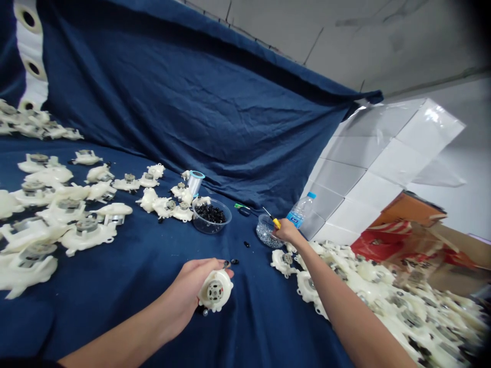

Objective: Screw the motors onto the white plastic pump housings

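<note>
My left hand (190,291) grips a round white plastic part (215,291) with a metal hub, holding it just above the blue cloth (153,266). My right hand (287,232) reaches forward and holds a yellow-handled screwdriver (273,219), its tip pointing up and left. That hand hovers at a small clear bowl of shiny metal bits (266,231). A larger clear bowl of black pieces (211,214) stands left of it. A few loose black pieces (235,261) lie on the cloth near my left thumb.
Several white plastic parts (65,204) are spread over the cloth on the left, and a big heap of them (383,301) lies on the right. A water bottle (301,210), a spool (195,182), a green-handled tool (242,208), white boxes (383,158) and a red carton (399,240) stand behind.
</note>
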A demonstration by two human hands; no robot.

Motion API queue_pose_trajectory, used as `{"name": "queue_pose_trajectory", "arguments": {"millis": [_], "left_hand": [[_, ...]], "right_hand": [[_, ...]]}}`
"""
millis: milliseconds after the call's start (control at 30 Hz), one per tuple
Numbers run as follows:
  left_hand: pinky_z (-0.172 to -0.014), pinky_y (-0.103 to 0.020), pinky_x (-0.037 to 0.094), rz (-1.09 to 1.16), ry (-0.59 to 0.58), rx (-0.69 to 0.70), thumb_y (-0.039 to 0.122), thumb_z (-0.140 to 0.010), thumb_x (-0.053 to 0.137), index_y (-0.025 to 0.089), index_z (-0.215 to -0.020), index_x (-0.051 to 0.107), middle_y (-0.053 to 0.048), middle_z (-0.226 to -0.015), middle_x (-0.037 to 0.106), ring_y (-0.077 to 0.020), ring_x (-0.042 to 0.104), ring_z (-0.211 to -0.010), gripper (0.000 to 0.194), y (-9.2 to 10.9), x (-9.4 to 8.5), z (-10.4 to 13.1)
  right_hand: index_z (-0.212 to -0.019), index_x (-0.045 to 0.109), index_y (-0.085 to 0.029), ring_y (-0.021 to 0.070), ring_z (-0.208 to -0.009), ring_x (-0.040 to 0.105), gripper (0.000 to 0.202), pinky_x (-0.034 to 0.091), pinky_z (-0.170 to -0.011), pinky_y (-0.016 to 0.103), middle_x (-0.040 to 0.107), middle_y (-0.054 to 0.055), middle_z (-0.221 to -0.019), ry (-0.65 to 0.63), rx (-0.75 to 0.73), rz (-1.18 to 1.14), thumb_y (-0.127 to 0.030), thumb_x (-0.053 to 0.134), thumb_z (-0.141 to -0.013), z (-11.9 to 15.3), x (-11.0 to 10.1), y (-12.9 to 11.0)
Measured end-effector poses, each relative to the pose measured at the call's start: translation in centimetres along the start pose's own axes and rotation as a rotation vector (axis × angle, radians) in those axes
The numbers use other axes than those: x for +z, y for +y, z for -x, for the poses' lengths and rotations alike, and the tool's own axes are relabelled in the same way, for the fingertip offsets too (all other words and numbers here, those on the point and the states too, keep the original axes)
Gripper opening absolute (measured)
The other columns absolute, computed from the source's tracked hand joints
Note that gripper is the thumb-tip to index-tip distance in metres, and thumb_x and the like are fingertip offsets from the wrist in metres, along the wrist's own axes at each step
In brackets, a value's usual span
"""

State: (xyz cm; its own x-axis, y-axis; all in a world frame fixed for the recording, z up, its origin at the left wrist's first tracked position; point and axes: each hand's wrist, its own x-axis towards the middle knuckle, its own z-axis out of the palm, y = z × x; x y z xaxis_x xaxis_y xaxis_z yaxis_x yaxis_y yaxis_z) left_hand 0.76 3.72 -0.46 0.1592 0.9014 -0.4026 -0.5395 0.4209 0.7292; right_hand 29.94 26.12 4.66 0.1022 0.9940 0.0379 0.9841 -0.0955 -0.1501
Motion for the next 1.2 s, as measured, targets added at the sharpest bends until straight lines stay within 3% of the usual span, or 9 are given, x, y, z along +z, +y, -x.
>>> {"name": "queue_pose_trajectory", "arguments": {"millis": [267,467,667,900,1000,1100,1200], "left_hand": [[-0.054,-0.030,0.055,-0.006,-0.008,-0.004,0.032,-0.086,0.071,0.011,-0.122,0.053,-0.015,-0.104,0.077,-0.0224,0.073,-0.079,0.045,0.1,0.0,0.1],[-0.055,-0.029,0.055,-0.014,0.010,-0.010,0.030,-0.086,0.071,0.010,-0.122,0.052,-0.016,-0.104,0.077,-0.0214,0.072,-0.078,0.046,0.4,0.3,0.7],[-0.053,-0.030,0.054,-0.019,-0.010,-0.006,0.030,-0.089,0.066,0.010,-0.122,0.053,-0.015,-0.105,0.077,-0.0212,0.071,-0.076,0.041,0.5,0.2,0.7],[-0.055,-0.030,0.054,-0.036,-0.004,-0.009,0.031,-0.089,0.065,0.012,-0.122,0.053,-0.015,-0.109,0.076,-0.0212,0.072,-0.078,0.040,0.5,-0.1,0.5],[-0.056,-0.030,0.054,-0.037,0.022,-0.019,0.030,-0.089,0.064,0.011,-0.123,0.052,-0.015,-0.109,0.077,-0.0216,0.072,-0.079,0.040,0.6,0.0,0.8],[-0.057,-0.030,0.054,-0.039,0.023,-0.022,0.030,-0.088,0.065,0.011,-0.122,0.054,-0.015,-0.107,0.077,-0.0224,0.072,-0.080,0.040,0.7,0.2,0.9],[-0.057,-0.031,0.053,-0.051,0.017,-0.023,0.031,-0.087,0.065,0.012,-0.119,0.057,-0.014,-0.105,0.077,-0.0226,0.070,-0.079,0.038,0.7,0.3,0.9]], "right_hand": [[-0.122,0.061,-0.017,0.0230,-0.102,0.067,0.031,0.058,-0.084,0.041,0.064,0.008,-0.121,0.053,0.003,-0.112,-0.033,0.065,-0.096,0.3,-0.1,0.7],[-0.120,0.062,-0.016,0.0222,-0.099,0.067,0.029,0.058,-0.083,0.041,0.065,0.008,-0.118,0.134,-0.086,-0.305,-0.033,0.064,-0.097,1.9,-0.7,1.0],[-0.118,0.063,-0.015,0.0219,-0.099,0.067,0.028,0.058,-0.084,0.041,0.066,0.008,-0.117,0.147,-0.207,-0.549,-0.032,0.064,-0.097,3.6,-0.9,0.2],[-0.118,0.062,-0.015,0.0194,-0.092,0.068,0.027,0.059,-0.078,0.038,0.066,0.007,-0.113,0.141,-0.219,-0.811,-0.032,0.063,-0.097,4.6,-0.6,-1.7],[-0.113,0.063,-0.014,0.0178,-0.088,0.067,0.023,0.059,-0.076,0.036,0.067,0.006,-0.107,0.097,-0.293,-0.968,-0.031,0.064,-0.097,7.2,-1.4,-3.3],[-0.092,0.063,-0.013,0.0154,-0.083,0.067,0.013,0.058,-0.073,0.032,0.067,0.003,-0.097,0.005,-0.403,-1.124,-0.025,0.069,-0.092,11.5,-2.0,-5.5],[-0.065,0.041,-0.019,0.0153,-0.080,0.067,0.047,0.059,-0.076,0.033,0.069,0.000,-0.088,-0.105,-0.501,-1.234,-0.020,0.088,-0.067,16.0,-1.5,-8.0]]}}
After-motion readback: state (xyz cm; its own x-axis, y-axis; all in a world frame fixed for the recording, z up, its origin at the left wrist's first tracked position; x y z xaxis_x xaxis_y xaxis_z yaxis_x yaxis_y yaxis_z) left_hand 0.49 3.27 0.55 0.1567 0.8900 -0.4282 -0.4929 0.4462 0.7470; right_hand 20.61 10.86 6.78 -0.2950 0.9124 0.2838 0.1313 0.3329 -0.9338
